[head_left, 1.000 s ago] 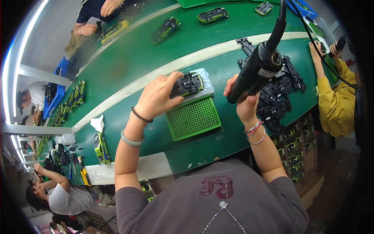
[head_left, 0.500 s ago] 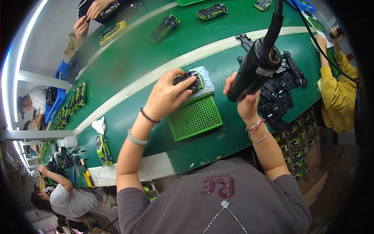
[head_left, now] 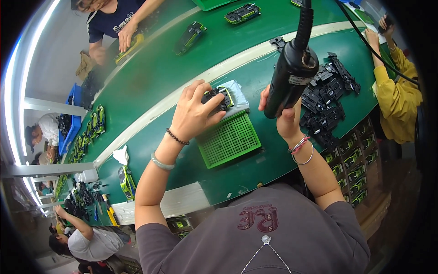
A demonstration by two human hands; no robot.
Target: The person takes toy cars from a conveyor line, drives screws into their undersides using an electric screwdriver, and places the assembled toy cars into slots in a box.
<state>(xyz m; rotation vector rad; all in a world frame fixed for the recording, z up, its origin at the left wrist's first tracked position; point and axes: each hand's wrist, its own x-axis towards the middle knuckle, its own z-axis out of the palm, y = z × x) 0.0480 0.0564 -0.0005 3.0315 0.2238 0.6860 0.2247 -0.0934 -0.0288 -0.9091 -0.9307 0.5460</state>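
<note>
Left hand: the person's left hand (head_left: 194, 108) is over the toy car, its fingers grasping the left part, the index finger across the black underside and the thumb along the near side; a dark bead bracelet (head_left: 177, 137) and a pale bangle (head_left: 163, 162) circle the wrist and forearm.
Right hand: the right hand (head_left: 286, 119) has its fingers wrapped around a black power tool (head_left: 292, 75), held well to the right of the car; its working tip cannot be made out.
Toy car: the toy car (head_left: 224, 97) lies wheels up, partly covered by the left hand, on a pale cloth pad (head_left: 238, 101).
Cable: a thick black cable (head_left: 305, 25) rises from the tool's upper end.
Green basket: just on the near side of the pad sits a perforated green basket (head_left: 232, 144).
Black parts: a heap of black plastic parts (head_left: 324, 98) spreads over the green desk (head_left: 273, 157), right of the tool.
Left side: a green-and-black car (head_left: 127, 183) lies near a crumpled white sheet (head_left: 121, 155); a yellow-and-black tool (head_left: 110, 211) rests nearer the edge.
Far lane: two upturned cars (head_left: 242, 14) lie well apart from the hands.
Other people: at the upper left, a co-worker's hand (head_left: 127, 37) is at a yellow piece (head_left: 132, 48); at the right, a yellow sleeve (head_left: 394, 98) shows.
</note>
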